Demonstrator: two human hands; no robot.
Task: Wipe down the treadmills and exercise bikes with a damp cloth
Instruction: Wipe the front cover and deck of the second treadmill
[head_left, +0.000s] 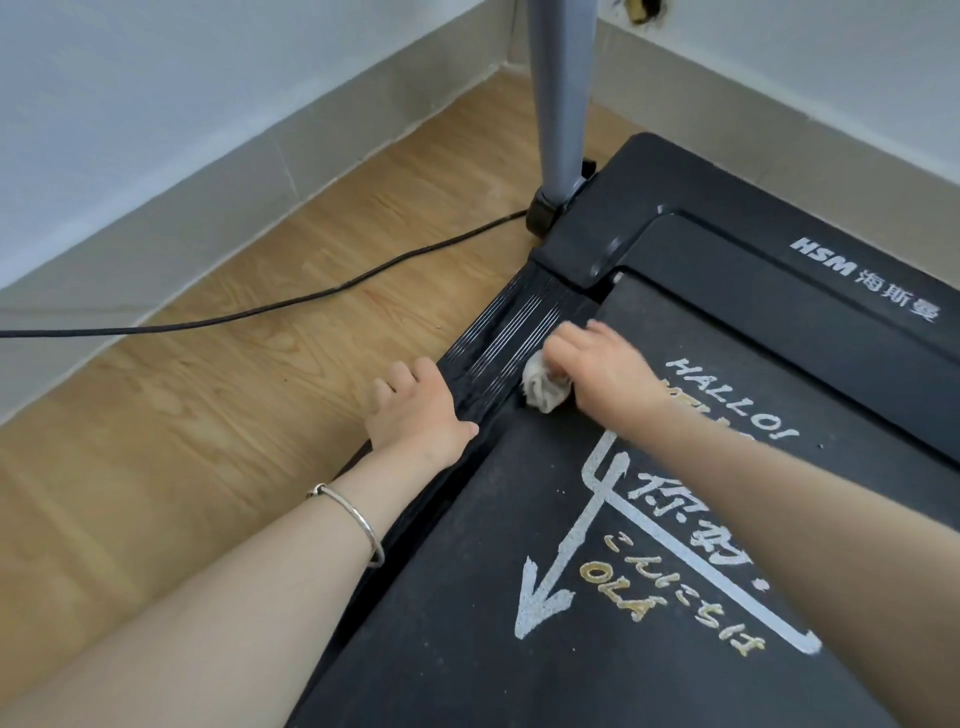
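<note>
Right hand (605, 364) gripping bunched cloth (543, 387) on ribbed left side rail (498, 338) of treadmill (727, 270), at edge of belt (467, 649). Left hand (415, 410), fingers straight, pressing rail's outer edge; wooden floor (208, 415) leftward.

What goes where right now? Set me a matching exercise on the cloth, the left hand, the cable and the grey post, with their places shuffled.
Things:
1. cloth
2. left hand
3. cable
4. grey post

Places:
A. lying across the wooden floor
B. bunched in the right hand, at the edge of the belt
C. rising from the front corner of the treadmill
D. resting open at the outer edge of the ribbed side rail

Pairs: 1-B, 2-D, 3-A, 4-C
</note>
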